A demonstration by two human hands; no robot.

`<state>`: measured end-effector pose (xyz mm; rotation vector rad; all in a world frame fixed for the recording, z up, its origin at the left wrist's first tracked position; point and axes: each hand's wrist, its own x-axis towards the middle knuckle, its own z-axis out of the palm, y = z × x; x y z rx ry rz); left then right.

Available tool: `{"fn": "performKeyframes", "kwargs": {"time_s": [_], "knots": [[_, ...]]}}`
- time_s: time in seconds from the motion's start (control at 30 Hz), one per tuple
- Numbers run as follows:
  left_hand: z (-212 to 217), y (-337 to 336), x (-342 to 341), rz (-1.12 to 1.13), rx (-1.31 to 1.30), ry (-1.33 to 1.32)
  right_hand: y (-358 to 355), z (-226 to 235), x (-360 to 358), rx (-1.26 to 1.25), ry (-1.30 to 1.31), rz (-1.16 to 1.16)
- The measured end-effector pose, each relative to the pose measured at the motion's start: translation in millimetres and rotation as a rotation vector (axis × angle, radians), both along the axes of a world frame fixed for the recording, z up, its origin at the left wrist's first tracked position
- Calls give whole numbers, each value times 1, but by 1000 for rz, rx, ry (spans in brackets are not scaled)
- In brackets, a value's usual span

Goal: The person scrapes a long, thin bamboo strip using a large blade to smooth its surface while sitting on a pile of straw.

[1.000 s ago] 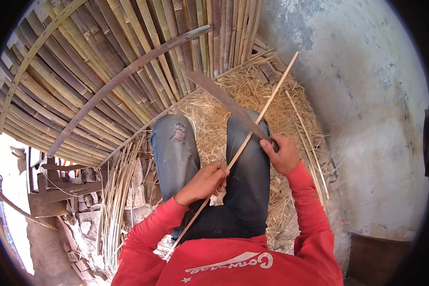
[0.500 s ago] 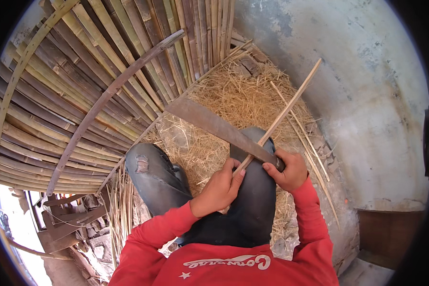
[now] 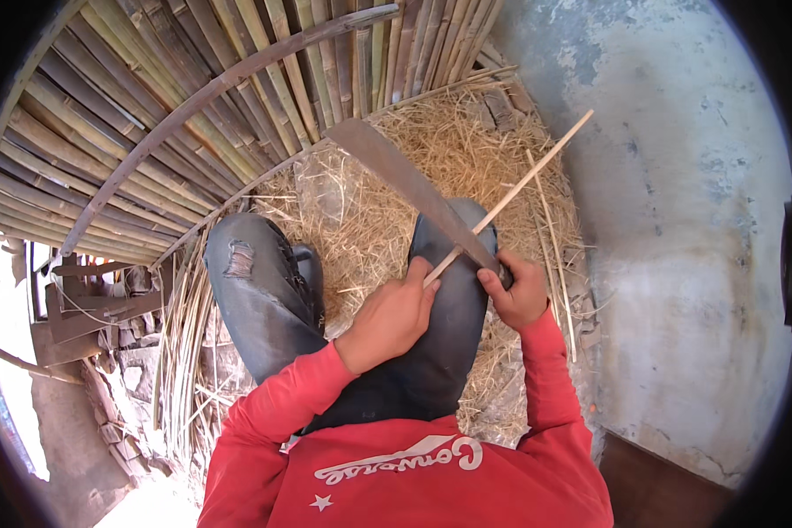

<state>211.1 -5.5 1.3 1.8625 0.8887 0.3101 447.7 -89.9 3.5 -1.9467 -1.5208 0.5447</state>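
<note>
My left hand (image 3: 385, 315) is closed around the lower end of a thin pale bamboo strip (image 3: 541, 169), just above my thigh. The strip slants up and away to the right. My right hand (image 3: 519, 289) grips the handle end of a long, broad machete (image 3: 398, 179), its dark blade pointing away to the left. Near the handle, blade and strip cross over my right knee. The fingers partly hide the handle and the strip's near end.
A large slatted bamboo panel (image 3: 229, 79) with curved crosspieces stands at the far left. Straw shavings (image 3: 453, 132) cover the ground, with loose strips (image 3: 550, 251) at the right. A bundle of thin strips (image 3: 180, 352) lies left of my legs. A plastered wall (image 3: 678, 229) rises on the right.
The view has shifted, so the surroundings sit differently in it. The machete blade now points more steeply away from me. Both hands keep their holds on strip and machete.
</note>
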Motion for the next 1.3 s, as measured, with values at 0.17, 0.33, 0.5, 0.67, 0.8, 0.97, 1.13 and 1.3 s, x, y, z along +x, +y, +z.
{"fn": "performKeyframes", "kwargs": {"time_s": [0.17, 0.33, 0.5, 0.67, 0.8, 0.97, 1.13, 1.3], "knots": [[-17, 6, -7, 54, 142, 45, 20, -17, -10, 125, -48, 31], [-24, 16, -21, 27, 186, -26, 23, -14, -30, 169, -107, -32], [-31, 10, -16, 50, 235, -50, 21, 0, -28, 51, -170, -26], [-37, 10, -27, 54, 223, -86, 24, 9, -31, -33, -167, 47], [-41, 16, -27, 28, 231, -106, 31, 8, -31, -34, -308, 61], [-37, 26, -29, 27, 225, -59, 57, -19, -11, 13, -540, 36], [-31, 14, -50, -23, 122, -92, 108, -22, 146, -62, -243, -407], [-62, 24, -49, -10, 86, -210, 123, 7, 82, -9, -285, -326]]}}
